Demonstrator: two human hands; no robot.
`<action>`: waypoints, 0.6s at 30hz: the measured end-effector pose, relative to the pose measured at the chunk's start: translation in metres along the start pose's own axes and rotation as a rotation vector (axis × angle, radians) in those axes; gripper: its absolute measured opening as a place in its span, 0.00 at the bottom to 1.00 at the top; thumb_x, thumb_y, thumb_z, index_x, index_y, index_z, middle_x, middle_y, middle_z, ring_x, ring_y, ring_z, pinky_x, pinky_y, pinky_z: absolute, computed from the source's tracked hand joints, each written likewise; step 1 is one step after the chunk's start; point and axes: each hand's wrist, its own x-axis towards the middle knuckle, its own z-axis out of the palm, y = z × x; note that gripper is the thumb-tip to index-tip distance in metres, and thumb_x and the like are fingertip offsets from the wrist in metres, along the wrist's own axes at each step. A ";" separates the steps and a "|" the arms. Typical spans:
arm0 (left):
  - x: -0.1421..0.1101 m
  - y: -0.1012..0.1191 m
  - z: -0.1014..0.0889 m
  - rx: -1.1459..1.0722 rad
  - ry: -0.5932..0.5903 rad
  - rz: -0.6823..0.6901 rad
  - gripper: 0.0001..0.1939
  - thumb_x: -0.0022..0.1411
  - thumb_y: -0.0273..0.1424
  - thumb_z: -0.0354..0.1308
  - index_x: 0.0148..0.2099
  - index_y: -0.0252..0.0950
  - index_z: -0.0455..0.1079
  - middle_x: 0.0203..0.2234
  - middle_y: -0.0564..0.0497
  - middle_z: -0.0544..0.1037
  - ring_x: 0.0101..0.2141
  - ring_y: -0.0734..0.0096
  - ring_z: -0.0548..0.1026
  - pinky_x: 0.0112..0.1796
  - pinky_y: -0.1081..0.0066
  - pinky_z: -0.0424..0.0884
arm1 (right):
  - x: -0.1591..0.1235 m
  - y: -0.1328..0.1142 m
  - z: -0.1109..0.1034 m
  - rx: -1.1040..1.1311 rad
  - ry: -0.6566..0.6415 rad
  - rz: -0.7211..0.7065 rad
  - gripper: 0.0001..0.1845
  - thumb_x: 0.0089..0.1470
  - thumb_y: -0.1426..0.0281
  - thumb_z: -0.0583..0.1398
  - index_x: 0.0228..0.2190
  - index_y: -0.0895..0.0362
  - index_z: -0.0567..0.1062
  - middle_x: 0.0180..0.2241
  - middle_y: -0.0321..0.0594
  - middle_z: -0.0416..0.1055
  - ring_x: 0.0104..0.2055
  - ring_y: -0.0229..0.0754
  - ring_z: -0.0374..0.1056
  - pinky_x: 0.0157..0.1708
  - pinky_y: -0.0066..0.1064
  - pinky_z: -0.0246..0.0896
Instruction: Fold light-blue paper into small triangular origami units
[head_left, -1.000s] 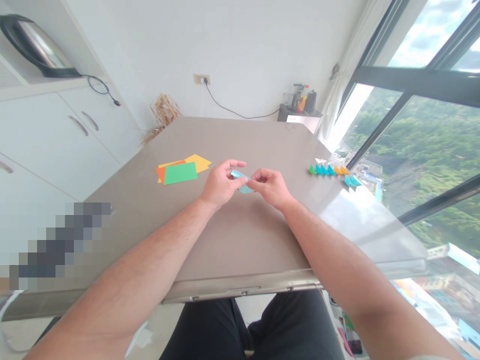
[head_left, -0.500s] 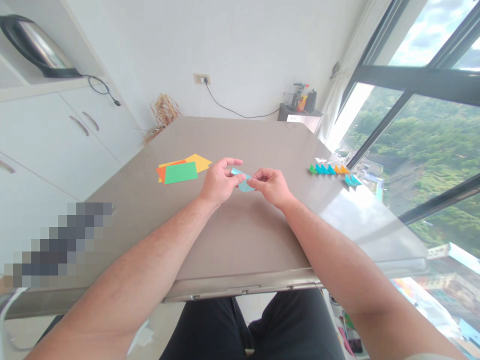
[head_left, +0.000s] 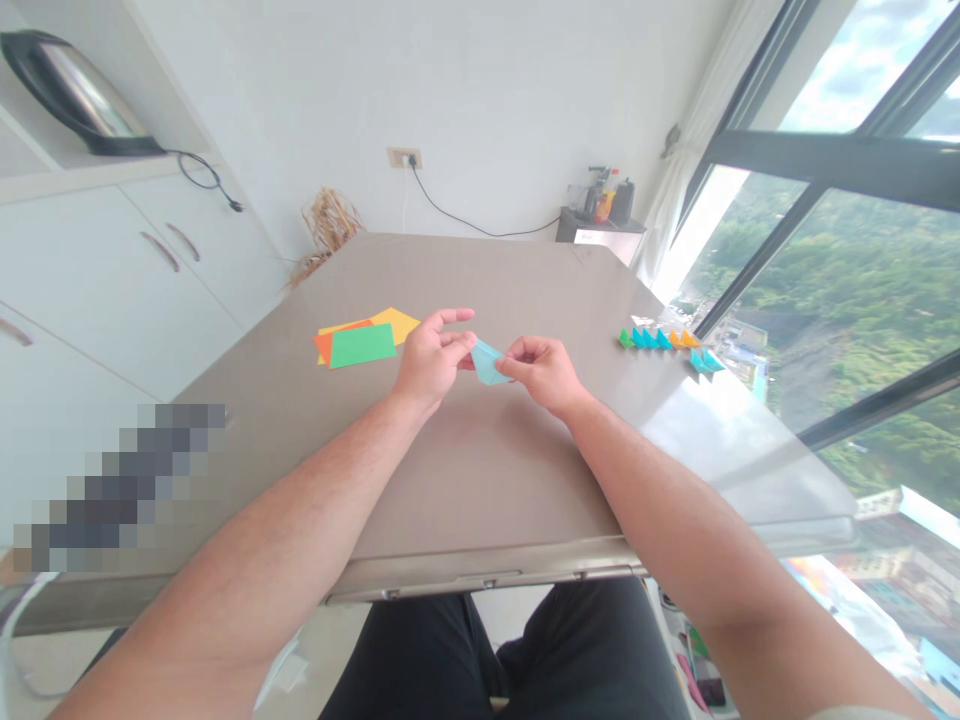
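Between my hands, above the table, is a small piece of folded light-blue paper (head_left: 489, 364) with a pointed lower edge. My left hand (head_left: 433, 355) pinches its left corner between thumb and fingers, the index finger stretched out above. On the right side, my right hand (head_left: 541, 368) grips the paper with thumb and bent fingers. To the left of my left hand lie flat sheets: a green sheet (head_left: 363, 346) on top, with an orange sheet (head_left: 322, 347) and yellow paper (head_left: 396, 323) partly under it.
On the table's right side stands a row of small folded paper boats (head_left: 651, 340) in green, blue and orange, with a separate blue one (head_left: 706, 361) nearer me. The brown table (head_left: 480, 480) ends close to my lap. A large window (head_left: 840, 270) is at the right.
My left hand has shifted slightly left, its thumb now at the paper's corner, so more of the light-blue paper shows. My right hand stays almost still.
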 end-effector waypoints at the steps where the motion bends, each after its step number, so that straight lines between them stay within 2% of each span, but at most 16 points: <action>1: 0.000 0.000 0.000 -0.010 -0.010 -0.010 0.24 0.55 0.37 0.67 0.53 0.38 0.71 0.24 0.53 0.78 0.26 0.66 0.77 0.33 0.62 0.78 | 0.000 0.000 0.000 0.015 0.009 0.005 0.11 0.45 0.63 0.68 0.22 0.55 0.74 0.23 0.33 0.70 0.28 0.38 0.66 0.33 0.34 0.62; 3: -0.002 -0.001 0.001 -0.011 -0.052 -0.053 0.27 0.55 0.42 0.69 0.55 0.38 0.71 0.26 0.51 0.80 0.27 0.65 0.78 0.32 0.64 0.77 | 0.001 0.000 0.000 0.050 0.029 0.011 0.12 0.44 0.63 0.69 0.22 0.55 0.73 0.23 0.33 0.70 0.28 0.38 0.67 0.33 0.34 0.64; 4: -0.002 -0.001 0.001 0.007 -0.089 -0.075 0.28 0.53 0.43 0.71 0.53 0.38 0.73 0.28 0.50 0.81 0.28 0.65 0.78 0.31 0.65 0.76 | 0.001 0.000 0.000 0.059 0.037 0.011 0.13 0.43 0.62 0.69 0.21 0.55 0.73 0.23 0.33 0.70 0.29 0.38 0.67 0.33 0.34 0.64; 6: -0.004 -0.002 0.003 0.071 -0.166 -0.101 0.24 0.48 0.44 0.74 0.43 0.35 0.76 0.29 0.48 0.81 0.30 0.65 0.78 0.30 0.68 0.74 | 0.001 0.000 0.000 0.053 0.043 0.010 0.14 0.43 0.61 0.70 0.21 0.55 0.73 0.23 0.33 0.69 0.29 0.38 0.67 0.32 0.33 0.63; 8: -0.004 -0.004 0.003 0.115 -0.195 -0.100 0.20 0.46 0.43 0.74 0.33 0.34 0.77 0.27 0.47 0.80 0.30 0.65 0.77 0.30 0.69 0.73 | 0.001 0.001 0.000 0.017 0.033 0.021 0.15 0.44 0.59 0.69 0.22 0.55 0.73 0.22 0.33 0.68 0.28 0.38 0.65 0.30 0.32 0.61; 13: 0.001 -0.007 0.002 0.043 -0.056 -0.080 0.13 0.48 0.38 0.71 0.28 0.34 0.76 0.24 0.49 0.78 0.28 0.68 0.75 0.32 0.67 0.73 | 0.001 0.000 -0.001 -0.032 0.018 0.062 0.16 0.45 0.57 0.69 0.21 0.55 0.73 0.20 0.32 0.67 0.25 0.37 0.64 0.27 0.31 0.58; 18: 0.003 -0.005 0.002 0.016 0.011 -0.064 0.12 0.47 0.37 0.71 0.26 0.34 0.75 0.22 0.49 0.77 0.26 0.68 0.74 0.31 0.67 0.72 | 0.003 0.000 0.000 0.057 0.030 0.037 0.14 0.43 0.60 0.69 0.22 0.55 0.73 0.21 0.32 0.68 0.26 0.37 0.65 0.30 0.32 0.62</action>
